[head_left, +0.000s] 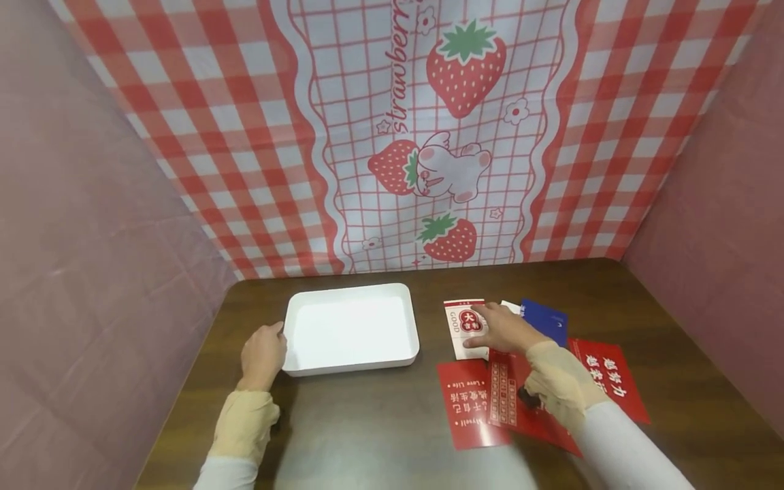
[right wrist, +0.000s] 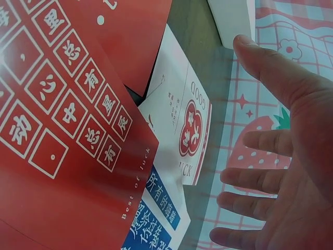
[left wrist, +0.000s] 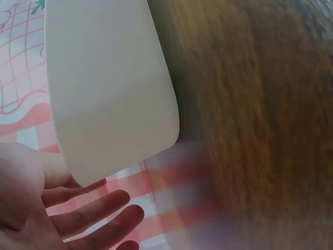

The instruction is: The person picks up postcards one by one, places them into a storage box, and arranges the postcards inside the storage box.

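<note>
On the near right of the desk [head_left: 367, 422] I see the Love Life card [head_left: 471, 405], red, with its long side running near to far. The boxed card [head_left: 514, 415], red too, lies partly on top of it and slants from far left to near right. Right of them is the last red card [head_left: 615, 381], tilted so its near end leans right. They all shine, so I guess they are light, a bit stiff and slippery. I would pinch an edge, since flat cards are hard to pick up and could bend.

Over on the left, the left hand [head_left: 265, 354] touches the left end of the white tray [head_left: 349, 368]. Its outer fingers are loose; I can't tell if the thumb pinches the wall. The tray's long way goes left to right. It looks light and hard, and I would hold it by the rim.

The right hand [head_left: 505, 328] is spread out with nothing in it, over the white card [head_left: 462, 333]. That card's red band points far; the hand hides its right part, so I can't tell its long side. It looks like thin paper. Just right of that hand, a bit farther, is the blue card [head_left: 554, 323].
</note>
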`<state>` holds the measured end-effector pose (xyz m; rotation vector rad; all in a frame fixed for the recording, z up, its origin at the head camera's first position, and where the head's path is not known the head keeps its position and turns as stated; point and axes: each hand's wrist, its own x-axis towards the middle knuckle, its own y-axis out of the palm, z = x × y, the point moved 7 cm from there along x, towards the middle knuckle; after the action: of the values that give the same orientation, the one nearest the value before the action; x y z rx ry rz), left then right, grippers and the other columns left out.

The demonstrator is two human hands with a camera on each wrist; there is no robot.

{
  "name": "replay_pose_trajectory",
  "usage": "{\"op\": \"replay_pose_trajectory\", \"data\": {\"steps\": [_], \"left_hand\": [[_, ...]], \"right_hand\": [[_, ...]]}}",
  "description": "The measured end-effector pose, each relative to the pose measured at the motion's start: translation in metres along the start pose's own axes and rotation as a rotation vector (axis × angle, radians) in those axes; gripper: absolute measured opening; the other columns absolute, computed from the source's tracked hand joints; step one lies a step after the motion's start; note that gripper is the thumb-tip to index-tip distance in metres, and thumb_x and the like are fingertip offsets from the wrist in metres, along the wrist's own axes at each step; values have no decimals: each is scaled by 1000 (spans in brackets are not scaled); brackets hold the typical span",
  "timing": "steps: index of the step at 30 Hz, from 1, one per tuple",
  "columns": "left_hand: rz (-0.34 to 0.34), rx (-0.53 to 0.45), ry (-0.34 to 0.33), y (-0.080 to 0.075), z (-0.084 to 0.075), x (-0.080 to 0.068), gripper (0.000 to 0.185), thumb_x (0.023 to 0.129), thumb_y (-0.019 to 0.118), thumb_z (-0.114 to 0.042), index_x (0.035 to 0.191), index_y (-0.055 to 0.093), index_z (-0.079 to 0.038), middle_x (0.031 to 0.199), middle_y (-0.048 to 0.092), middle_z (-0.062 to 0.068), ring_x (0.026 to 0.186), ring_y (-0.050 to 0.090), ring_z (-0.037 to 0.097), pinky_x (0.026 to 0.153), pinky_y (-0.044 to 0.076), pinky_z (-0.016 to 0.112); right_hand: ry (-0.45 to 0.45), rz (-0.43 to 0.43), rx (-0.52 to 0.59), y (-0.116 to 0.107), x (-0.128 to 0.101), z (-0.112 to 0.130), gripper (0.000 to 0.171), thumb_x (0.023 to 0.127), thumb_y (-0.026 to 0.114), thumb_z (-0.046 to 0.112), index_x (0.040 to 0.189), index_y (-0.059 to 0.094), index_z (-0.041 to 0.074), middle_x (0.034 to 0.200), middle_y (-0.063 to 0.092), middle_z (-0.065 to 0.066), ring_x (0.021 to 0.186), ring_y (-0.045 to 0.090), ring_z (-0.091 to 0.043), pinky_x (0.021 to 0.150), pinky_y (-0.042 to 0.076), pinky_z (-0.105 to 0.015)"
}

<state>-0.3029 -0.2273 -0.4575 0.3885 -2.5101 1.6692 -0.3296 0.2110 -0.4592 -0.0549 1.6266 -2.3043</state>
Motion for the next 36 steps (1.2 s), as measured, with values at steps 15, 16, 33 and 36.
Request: {"op": "replay_pose_trajectory", "data": {"steps": [15,16,33,36], "left_hand": [[29,-53,22,7,3,-1,36,90,50,-6,122,66,0,110,67,30,91,63,53,76,50,61],[35,-61,13,6,4,-1,37,90,50,-6,123,66,-1,111,66,30,92,63,53,76,50,61],[118,-98,-29,7,13,2,37,94,51,-9,129,61,-2,124,61,29,108,58,53,87,46,65],[121,-108,-37,8,14,2,37,94,52,-9,129,61,-2,126,60,28,108,59,53,87,46,65]], "right_hand": [[37,23,-6,9,-4,-5,92,76,77,50,145,42,2,145,41,-32,134,39,-52,99,43,-66],[35,21,-10,8,-4,-5,92,76,77,50,145,42,2,145,41,-33,133,39,-52,99,43,-66],[57,15,-37,7,2,-9,91,75,78,49,144,43,1,145,42,-32,133,39,-53,101,42,-65],[47,12,-34,7,1,-10,91,75,78,49,143,44,0,143,43,-32,132,41,-53,101,43,-64]]}}
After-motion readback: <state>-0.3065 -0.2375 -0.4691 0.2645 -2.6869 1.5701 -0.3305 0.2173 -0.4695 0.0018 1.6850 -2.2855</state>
